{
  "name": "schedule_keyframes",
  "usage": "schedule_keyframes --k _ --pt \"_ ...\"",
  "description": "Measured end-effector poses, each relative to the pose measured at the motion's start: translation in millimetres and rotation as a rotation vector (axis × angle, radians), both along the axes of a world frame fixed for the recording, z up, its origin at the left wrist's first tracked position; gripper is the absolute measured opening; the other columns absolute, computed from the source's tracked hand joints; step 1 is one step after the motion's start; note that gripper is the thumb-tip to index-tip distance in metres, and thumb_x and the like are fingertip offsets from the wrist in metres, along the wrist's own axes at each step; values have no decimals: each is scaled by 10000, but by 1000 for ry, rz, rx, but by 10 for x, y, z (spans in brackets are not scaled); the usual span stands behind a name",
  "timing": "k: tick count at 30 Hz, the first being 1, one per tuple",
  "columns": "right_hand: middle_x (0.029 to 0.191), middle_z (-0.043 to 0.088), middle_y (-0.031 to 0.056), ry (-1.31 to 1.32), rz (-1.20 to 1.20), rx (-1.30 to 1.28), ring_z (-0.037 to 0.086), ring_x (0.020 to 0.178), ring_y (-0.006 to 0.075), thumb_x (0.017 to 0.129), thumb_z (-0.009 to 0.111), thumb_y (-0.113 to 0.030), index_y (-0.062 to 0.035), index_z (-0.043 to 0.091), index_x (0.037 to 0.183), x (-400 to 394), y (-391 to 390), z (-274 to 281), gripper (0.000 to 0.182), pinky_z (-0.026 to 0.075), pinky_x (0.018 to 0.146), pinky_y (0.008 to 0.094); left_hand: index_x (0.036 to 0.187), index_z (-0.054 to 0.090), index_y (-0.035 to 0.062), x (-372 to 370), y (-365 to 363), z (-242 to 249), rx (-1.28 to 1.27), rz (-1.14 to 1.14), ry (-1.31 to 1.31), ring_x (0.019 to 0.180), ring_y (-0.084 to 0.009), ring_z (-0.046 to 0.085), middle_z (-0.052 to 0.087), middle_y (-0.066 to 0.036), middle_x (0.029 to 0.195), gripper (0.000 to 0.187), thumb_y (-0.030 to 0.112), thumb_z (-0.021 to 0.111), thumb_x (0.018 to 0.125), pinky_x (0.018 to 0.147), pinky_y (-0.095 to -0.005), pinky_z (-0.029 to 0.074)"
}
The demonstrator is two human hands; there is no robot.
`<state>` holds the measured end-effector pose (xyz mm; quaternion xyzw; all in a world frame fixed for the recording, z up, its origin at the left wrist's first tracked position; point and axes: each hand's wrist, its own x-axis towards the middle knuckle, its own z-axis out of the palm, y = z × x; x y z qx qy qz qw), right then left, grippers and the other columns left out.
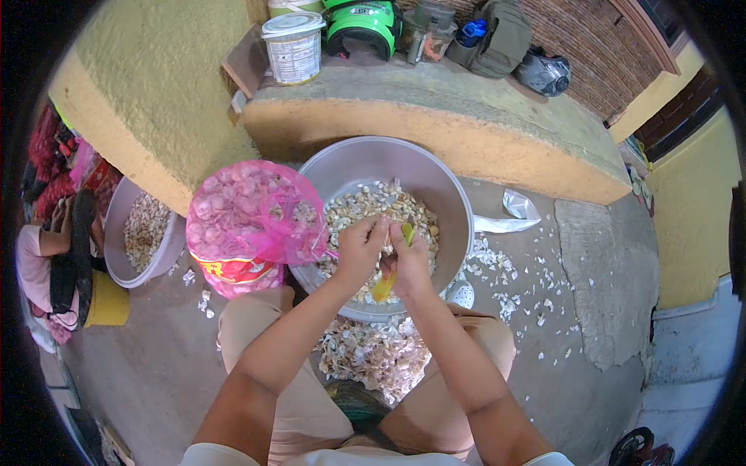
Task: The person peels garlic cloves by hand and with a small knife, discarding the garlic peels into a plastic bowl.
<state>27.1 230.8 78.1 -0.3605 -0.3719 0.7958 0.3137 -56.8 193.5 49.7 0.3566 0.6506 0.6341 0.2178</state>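
Right hand curled around a yellow-green tool, left hand just beside it

Head view: the right hand (413, 260), at the centre of the frame, has its fingers wrapped around the yellow-green tool (383, 288), leaving little gap; the left hand (361, 242) bends its fingers inward just to the left, but whether they pinch a small piece I cannot tell. The tool's long axis slants from upper right to lower left, passing through the right hand, the nearer of the two; pale cloves (420, 217) lie below both hands, spread over the floor of the grey basin (457, 221).

Around this, a pink net bag (245, 206) of bulbs stands at the basin's left, its loose mouth lapping over the rim and crowding the left hand's side; both forearms cross the near rim from the bottom of the frame; a heap of skins (377, 353) lies below the basin, between the legs; a white perforated utensil (461, 294) sits by the lower right rim, with a silvery sheet (521, 208) farther up; at far left, another person (35, 252) sits near a second basin (116, 252).
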Motion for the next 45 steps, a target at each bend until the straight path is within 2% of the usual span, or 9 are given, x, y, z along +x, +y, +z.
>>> schedule_keyframes --k 5,11,18,20,23,26,33,38,45 --pt "627 460 -19 268 92 -290 348 394 55 827 524 -319 -92 476 857 49 20 -52 234 294 341 192 801 555 -5 99 -72 261 -33 -66 -411 395 -63 482 514 -25 584 243 217 473 857 327 -202 380" --pt "643 476 -22 375 133 -401 358 400 54 818 536 -324 -94 481 861 67 46 -139 240 302 351 184 800 522 10 107 -74 189 -19 -45 -350 416 -63 473 484 -5 581 229 221 462 864 363 -214 378" --pt "607 445 -25 -113 -72 350 401 435 51 832 535 -227 -64 494 883 17 82 -21 175 301 346 193 832 515 11 12 -35 19 62 -22 166 631 -156 527 503 -71 677 173 183 520 822 534 -291 412" --pt "599 446 -24 -124 -35 287 404 443 51 837 525 -222 -61 503 894 44 108 32 172 303 346 196 860 517 16 -41 -64 108 119 -58 513 656 -210 538 515 -106 740 165 162 552 794 566 -310 434" --pt "608 451 -24 -108 14 163 410 457 51 846 508 -221 -56 510 911 85 173 -31 177 302 345 198 896 516 24 -55 -121 282 41 -204 432 721 -280 539 523 -128 850 187 118 589 752 653 -335 457" --pt "634 460 -16 -55 -28 14 403 462 51 854 493 -231 -52 512 921 97 230 -90 193 307 351 198 863 518 33 -110 -78 160 200 -277 781 775 -252 541 541 -110 847 223 136 645 710 670 -308 445" --pt "680 467 1 57 -260 -81 360 452 58 857 487 -274 -52 504 942 155 393 -286 239 338 382 210 852 510 30 -104 -157 179 214 -186 566 826 -266 531 523 -107 898 192 22 613 690 709 -316 450" --pt "688 482 2 40 -123 1 360 446 56 832 530 -276 -37 489 972 209 427 -177 280 337 377 208 829 499 26 -193 -164 227 -8 -293 564 803 -241 527 517 -118 872 117 22 564 732 655 -287 459" --pt "589 467 -3 -135 -49 188 362 394 55 804 574 -274 -18 515 920 179 347 -92 287 301 332 198 848 497 24 -216 -97 154 -253 -383 -120 787 -155 564 540 -63 848 130 68 577 755 614 -273 477"
